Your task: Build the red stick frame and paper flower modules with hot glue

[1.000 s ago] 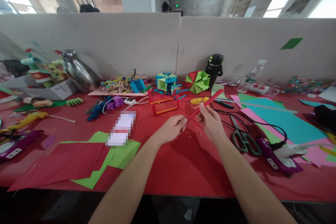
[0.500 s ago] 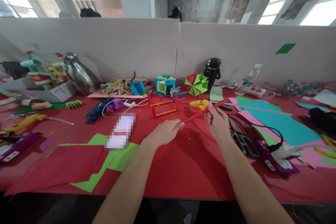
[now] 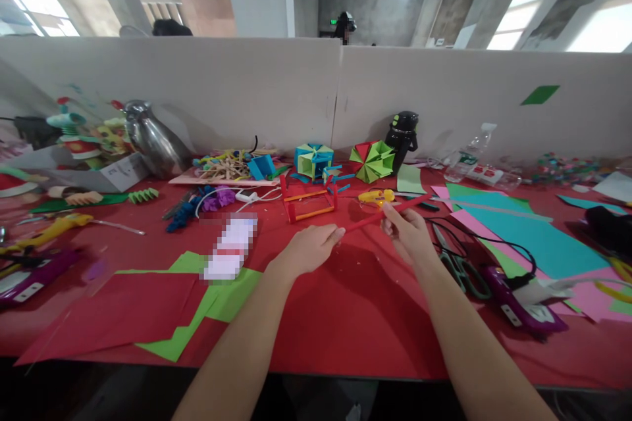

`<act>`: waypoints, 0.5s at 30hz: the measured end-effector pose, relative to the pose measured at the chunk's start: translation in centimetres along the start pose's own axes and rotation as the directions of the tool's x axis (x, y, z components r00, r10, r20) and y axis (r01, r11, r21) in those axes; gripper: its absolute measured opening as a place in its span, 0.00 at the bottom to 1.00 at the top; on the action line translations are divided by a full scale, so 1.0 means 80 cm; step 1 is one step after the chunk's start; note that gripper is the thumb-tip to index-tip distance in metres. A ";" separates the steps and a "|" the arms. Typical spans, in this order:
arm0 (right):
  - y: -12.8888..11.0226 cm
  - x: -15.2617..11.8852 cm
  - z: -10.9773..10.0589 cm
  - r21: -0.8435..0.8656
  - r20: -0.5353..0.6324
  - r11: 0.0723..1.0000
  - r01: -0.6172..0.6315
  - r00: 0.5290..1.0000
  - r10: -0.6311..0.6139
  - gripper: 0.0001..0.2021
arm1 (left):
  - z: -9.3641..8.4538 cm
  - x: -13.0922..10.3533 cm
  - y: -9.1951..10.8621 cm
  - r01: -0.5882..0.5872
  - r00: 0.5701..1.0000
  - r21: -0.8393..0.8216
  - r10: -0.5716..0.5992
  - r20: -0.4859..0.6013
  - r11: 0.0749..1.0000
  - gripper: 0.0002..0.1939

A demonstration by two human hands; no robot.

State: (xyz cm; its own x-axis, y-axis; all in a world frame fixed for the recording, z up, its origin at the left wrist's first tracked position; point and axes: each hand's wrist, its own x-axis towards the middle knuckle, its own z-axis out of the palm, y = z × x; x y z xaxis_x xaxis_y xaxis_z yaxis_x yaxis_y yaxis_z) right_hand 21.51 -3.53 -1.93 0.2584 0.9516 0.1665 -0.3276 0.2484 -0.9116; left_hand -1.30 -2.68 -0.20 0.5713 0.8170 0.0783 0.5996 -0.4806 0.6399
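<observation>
A narrow red paper strip (image 3: 366,220) stretches between my two hands above the red tabletop. My left hand (image 3: 312,247) pinches its near left end between thumb and fingers. Farther along, my right hand (image 3: 405,229) grips the strip, and the free end sticks out past it to the upper right. Just beyond my hands stands a small red and orange frame (image 3: 311,204) built of thin bars. A yellow glue gun (image 3: 376,197) lies behind the strip, close to my right hand.
Red sheets (image 3: 118,316) overlap green ones at the left, beside a blurred phone (image 3: 230,250). Scissors (image 3: 464,270) and a purple power strip (image 3: 526,306) lie at the right near coloured paper (image 3: 533,233). Folded paper shapes (image 3: 371,161), a metal jug (image 3: 155,138) and a black bottle (image 3: 402,138) line the white partition.
My right hand has shifted slightly left and down along the red paper strip, so a little more of its end shows beyond the fingers. The left hand keeps its pinch.
</observation>
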 end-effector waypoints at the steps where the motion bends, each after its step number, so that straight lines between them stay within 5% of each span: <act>1: 0.001 0.000 0.000 -0.006 -0.006 1.000 0.011 1.000 -0.011 0.14 | 0.000 0.000 0.000 -0.004 1.000 -0.001 0.004 -0.001 1.000 0.26; 6: -0.001 0.004 0.000 0.018 -0.113 0.999 0.048 0.993 -0.046 0.16 | -0.003 0.001 -0.004 0.024 1.000 0.027 -0.024 0.001 0.999 0.21; 15: 0.000 0.005 -0.004 0.076 -0.128 0.996 0.048 0.991 -0.038 0.16 | -0.008 -0.002 -0.010 0.060 0.998 0.019 -0.060 0.021 0.998 0.22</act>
State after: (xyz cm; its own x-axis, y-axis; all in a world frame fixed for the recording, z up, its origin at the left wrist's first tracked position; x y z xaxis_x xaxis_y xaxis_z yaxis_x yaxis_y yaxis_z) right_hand 21.94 -3.23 -1.97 0.3844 0.9107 0.1513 -0.3832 0.3065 -0.8713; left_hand -2.27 -2.24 -0.26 0.5458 0.8376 0.0234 0.6435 -0.4369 0.6285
